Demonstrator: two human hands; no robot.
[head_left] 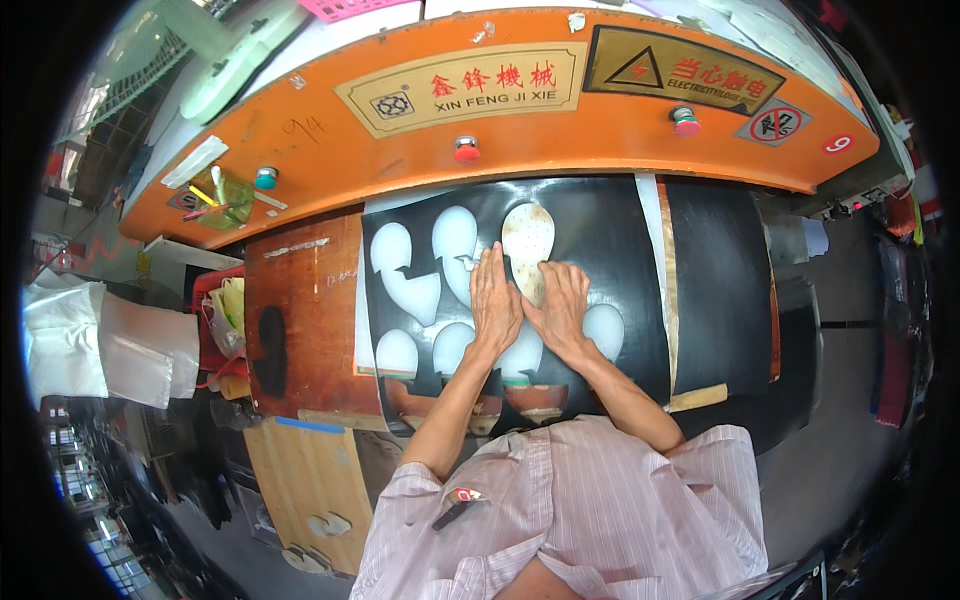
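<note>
A cream, speckled sole-shaped piece [528,232] lies at the far middle of a black sheet [610,215]; it could be a cutting die or a pattern. My left hand [494,305] rests along its left side, fingers stretched out and close together. On the right, my right hand [562,308] has its fingers bent against the narrow end and seems to grip it. White sole-shaped openings [408,270] show in the sheet to the left of my hands. Rounder openings [397,352] run along the near side, partly hidden by my forearms.
An orange machine beam [620,150] with red and green push buttons [466,149] spans the far side. A greenish holder with pens [228,200] hangs at its left. Reddish-brown board [300,340] extends left of the sheet; another black sheet [715,270] lies right. Plastic bags [150,350] are far left.
</note>
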